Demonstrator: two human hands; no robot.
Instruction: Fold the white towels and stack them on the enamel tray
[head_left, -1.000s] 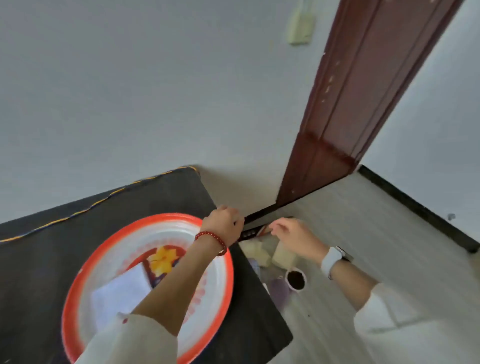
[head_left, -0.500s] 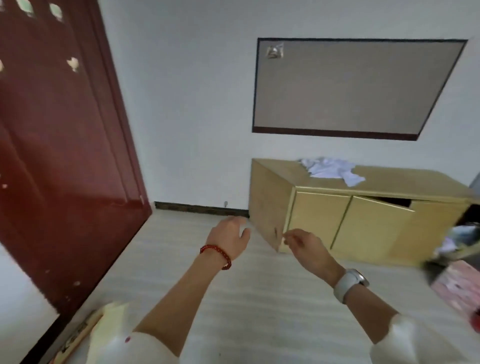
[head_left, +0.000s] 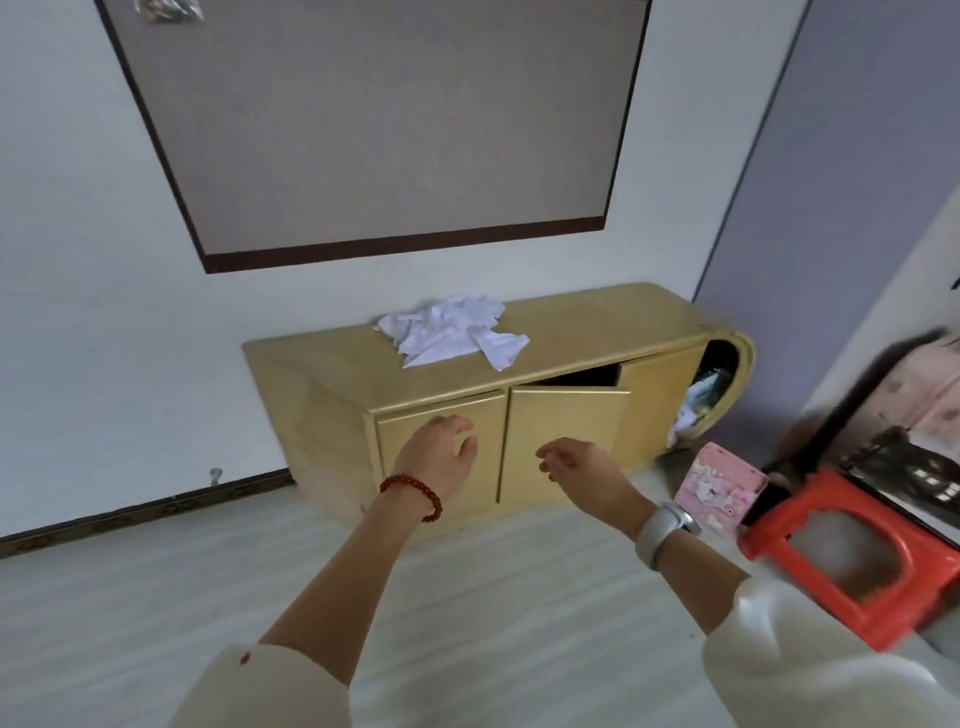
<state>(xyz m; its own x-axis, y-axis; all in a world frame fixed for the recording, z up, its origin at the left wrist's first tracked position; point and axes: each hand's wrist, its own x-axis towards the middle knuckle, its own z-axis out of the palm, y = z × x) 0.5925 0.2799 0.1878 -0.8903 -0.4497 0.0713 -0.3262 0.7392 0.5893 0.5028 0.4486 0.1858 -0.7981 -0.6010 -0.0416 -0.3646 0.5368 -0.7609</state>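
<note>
**Head view: both hands out front, towels waiting on the cabinet**

Head camera gives us the room from above, and we've got both arms stretched forward over the pale floor (head_left: 156, 613). Our left hand (head_left: 436, 457), red bead bracelet (head_left: 413, 493) at the wrist, hangs in the air with fingers loosely curled and nothing in it. Our right hand (head_left: 582, 475), white watch (head_left: 662, 532) on the wrist, is just as relaxed and just as empty, fingers drooping toward the left.

And there are the white towels (head_left: 452, 330), a crumpled heap on top of the low yellow cabinet (head_left: 322, 395) against the wall, well apart from both hands. One cabinet door (head_left: 566, 441) stands slightly ajar, dark gap showing above it. Off to the right we see a red plastic stool (head_left: 831, 566) and a pink box (head_left: 722, 488) on the floor beside the cabinet's rounded end. A large dark-framed panel (head_left: 384, 119) hangs on the wall above.
</note>
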